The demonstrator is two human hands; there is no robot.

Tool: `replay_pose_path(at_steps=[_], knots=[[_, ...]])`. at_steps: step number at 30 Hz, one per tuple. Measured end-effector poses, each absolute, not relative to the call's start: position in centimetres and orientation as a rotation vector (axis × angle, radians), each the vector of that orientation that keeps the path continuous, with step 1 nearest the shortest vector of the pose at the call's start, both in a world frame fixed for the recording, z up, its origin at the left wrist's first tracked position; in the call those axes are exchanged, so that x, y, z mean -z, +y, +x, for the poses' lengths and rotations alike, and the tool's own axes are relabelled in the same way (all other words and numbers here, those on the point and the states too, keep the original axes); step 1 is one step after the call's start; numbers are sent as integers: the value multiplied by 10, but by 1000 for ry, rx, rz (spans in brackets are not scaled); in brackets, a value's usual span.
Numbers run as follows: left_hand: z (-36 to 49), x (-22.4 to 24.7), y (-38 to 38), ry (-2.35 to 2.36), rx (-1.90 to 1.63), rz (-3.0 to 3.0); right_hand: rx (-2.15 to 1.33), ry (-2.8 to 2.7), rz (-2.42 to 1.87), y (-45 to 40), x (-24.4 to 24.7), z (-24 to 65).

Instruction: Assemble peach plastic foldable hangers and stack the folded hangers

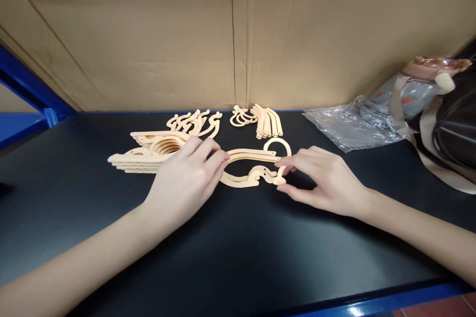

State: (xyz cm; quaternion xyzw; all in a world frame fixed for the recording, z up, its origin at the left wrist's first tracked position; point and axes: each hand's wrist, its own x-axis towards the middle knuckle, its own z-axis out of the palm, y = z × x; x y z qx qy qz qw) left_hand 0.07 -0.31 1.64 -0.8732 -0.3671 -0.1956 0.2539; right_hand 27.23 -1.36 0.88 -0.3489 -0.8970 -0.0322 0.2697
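Cream-coloured pieces that look like folding clothes hanger parts lie on the black table. My left hand (189, 171) is closed, its fingertips at the left end of a pair of long curved hanger arms (253, 152); its palm hides part of what is beneath. My right hand (322, 176) pinches a small curved hanger hook (281, 174) between thumb and fingers. Just left of that hook lies a wavy hanger piece (241, 180) with small holes. Behind the right fingertips is another round hook (279, 142). Left of my left hand, stacked hanger pieces (136, 158) lie flat, partly covered by it.
At the back lie several curved arms (197, 121), a small pile of hooks (242, 116) and a bundle of straighter arms (267, 121). Clear plastic film (342, 124), a strapped bottle (412, 89) and a black bag (459, 124) are on the right. Cardboard (156, 34) stands behind.
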Motion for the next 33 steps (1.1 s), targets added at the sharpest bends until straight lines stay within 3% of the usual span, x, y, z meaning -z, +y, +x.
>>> replay_pose_path(at_steps=[16, 25, 33], knots=[[2, -9, -4, -1136, 519, -2475, 168, -2317, -1125, -9, -4, 273], [16, -13, -9, -1572, 598, -2528, 152, -2329, -1175, -12, -4, 272], [13, -22, -14, -1630, 627, -2493, 193, -2324, -1062, -17, -8, 270]])
